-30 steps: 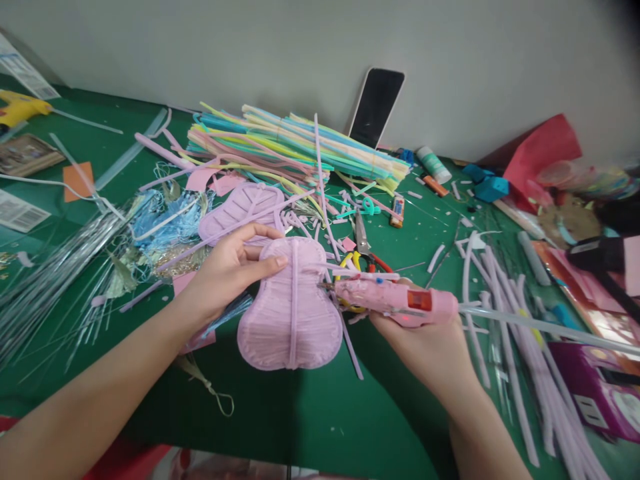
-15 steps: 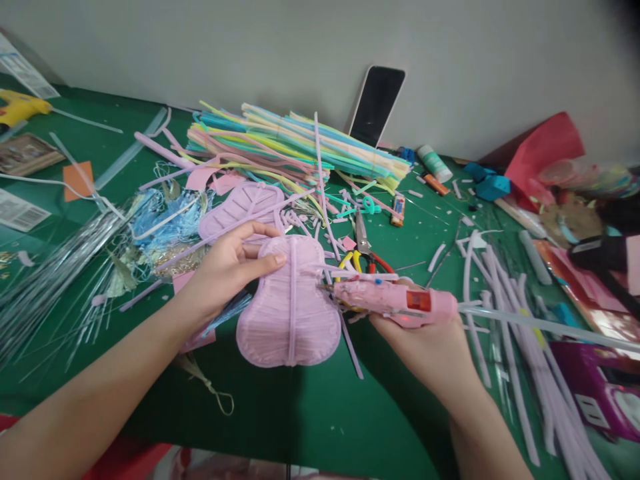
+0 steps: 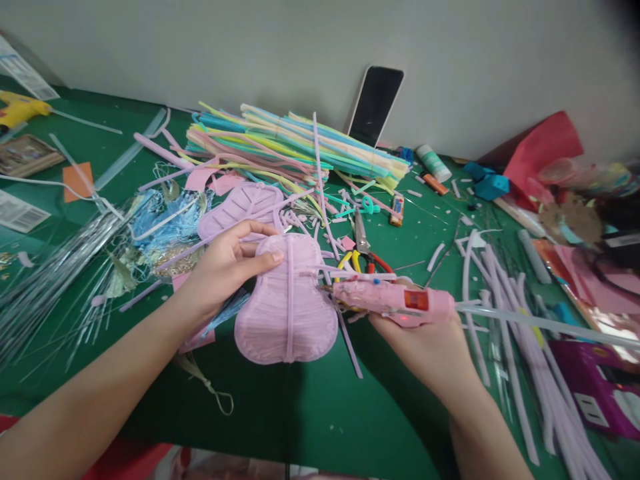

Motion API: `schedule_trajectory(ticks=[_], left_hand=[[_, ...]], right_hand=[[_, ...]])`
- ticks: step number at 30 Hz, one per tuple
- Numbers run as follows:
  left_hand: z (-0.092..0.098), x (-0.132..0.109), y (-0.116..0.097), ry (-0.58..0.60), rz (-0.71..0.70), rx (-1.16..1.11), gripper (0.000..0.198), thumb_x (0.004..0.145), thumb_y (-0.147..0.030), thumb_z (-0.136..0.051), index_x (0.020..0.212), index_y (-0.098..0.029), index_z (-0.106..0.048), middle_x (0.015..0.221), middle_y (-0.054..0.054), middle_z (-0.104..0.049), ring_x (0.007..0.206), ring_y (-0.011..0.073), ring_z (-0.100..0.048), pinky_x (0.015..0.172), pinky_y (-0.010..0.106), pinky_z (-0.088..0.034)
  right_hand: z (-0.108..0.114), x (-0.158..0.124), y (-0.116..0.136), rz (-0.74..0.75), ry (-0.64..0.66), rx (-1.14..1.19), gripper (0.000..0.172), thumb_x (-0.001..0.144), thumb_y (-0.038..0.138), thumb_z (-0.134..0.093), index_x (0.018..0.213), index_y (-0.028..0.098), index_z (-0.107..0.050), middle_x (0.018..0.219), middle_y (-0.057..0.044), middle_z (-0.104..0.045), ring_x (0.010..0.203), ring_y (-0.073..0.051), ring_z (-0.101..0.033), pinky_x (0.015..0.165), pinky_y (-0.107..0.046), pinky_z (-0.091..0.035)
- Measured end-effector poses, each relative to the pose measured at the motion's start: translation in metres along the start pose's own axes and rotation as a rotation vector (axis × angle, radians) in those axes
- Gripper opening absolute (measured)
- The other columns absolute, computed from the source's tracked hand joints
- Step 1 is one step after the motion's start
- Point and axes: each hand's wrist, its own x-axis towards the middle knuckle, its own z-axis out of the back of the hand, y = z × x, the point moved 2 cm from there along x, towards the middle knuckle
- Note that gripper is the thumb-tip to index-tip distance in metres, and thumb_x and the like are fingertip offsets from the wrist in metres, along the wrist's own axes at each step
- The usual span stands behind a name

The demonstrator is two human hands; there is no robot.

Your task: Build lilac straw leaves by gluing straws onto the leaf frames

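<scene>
My left hand (image 3: 240,260) pinches the upper left edge of a lilac butterfly-wing-shaped piece (image 3: 313,320), its thumb on the front face. Pipe-cleaner strips cover the piece, and one strip runs down its middle. In my right hand (image 3: 425,340) is a pink hot glue gun (image 3: 385,297), its nozzle at the right edge of the piece, at the narrow waist. I cannot tell if the tip touches. A clear glue stick (image 3: 530,323) sticks out of the gun's back. Behind my left hand lies a second lilac shape (image 3: 245,207) with veins.
Bundled pastel pipe cleaners (image 3: 300,147) lie at the back, before a leaning phone (image 3: 377,103). Pliers (image 3: 361,233) rest behind the glue gun. Lilac pipe cleaners (image 3: 525,347) and a purple box (image 3: 595,387) are at right; silver wires (image 3: 60,287) and a yellow glue gun (image 3: 23,110) at left.
The lilac piece and my left hand have shifted very slightly left and up. The glue gun stays almost in place at the same edge.
</scene>
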Motion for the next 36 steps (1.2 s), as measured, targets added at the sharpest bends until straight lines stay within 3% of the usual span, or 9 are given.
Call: schedule_trajectory(ticks=[8,20,29,36], left_hand=[[0.0009,0.0012,0.0009,-0.012,-0.004,0.015,0.031,0.073,-0.022,-0.077,0.099,-0.021,-0.06,0.057,-0.007,-0.06,0.048,0.0089,-0.054,0.048,0.018,-0.04],[0.0007,0.0012,0.0001,-0.028,-0.008,0.029,0.032,0.073,-0.024,-0.077,0.1,-0.021,-0.06,0.058,-0.007,-0.06,0.049,0.0088,-0.053,0.048,0.018,-0.039],[0.0005,-0.0002,-0.0014,-0.023,0.001,0.034,0.032,0.073,-0.024,-0.076,0.1,-0.021,-0.06,0.059,-0.006,-0.06,0.049,0.0095,-0.054,0.048,0.019,-0.039],[0.0006,0.0009,-0.001,-0.022,-0.009,0.042,0.031,0.073,-0.023,-0.076,0.1,-0.021,-0.06,0.058,-0.007,-0.059,0.048,0.009,-0.052,0.047,0.018,-0.038]], right_hand=[[0.0004,0.0001,-0.0007,0.031,-0.014,-0.065,0.016,0.074,0.026,-0.061,0.085,0.025,-0.073,0.09,-0.001,-0.077,0.076,-0.021,-0.073,0.069,-0.03,-0.057],[0.0003,-0.0019,-0.0062,-0.064,-0.024,0.075,0.02,0.072,0.024,-0.065,0.088,0.022,-0.075,0.089,-0.003,-0.077,0.084,-0.024,-0.073,0.084,-0.036,-0.058],[-0.0003,-0.0016,-0.0042,-0.06,0.003,0.062,0.024,0.069,0.02,-0.064,0.09,0.022,-0.074,0.094,-0.003,-0.078,0.083,-0.023,-0.073,0.069,-0.029,-0.059],[-0.0011,-0.0006,-0.005,-0.075,0.006,0.023,0.02,0.069,0.021,-0.064,0.087,0.023,-0.073,0.09,-0.002,-0.077,0.08,-0.023,-0.073,0.069,-0.03,-0.058]])
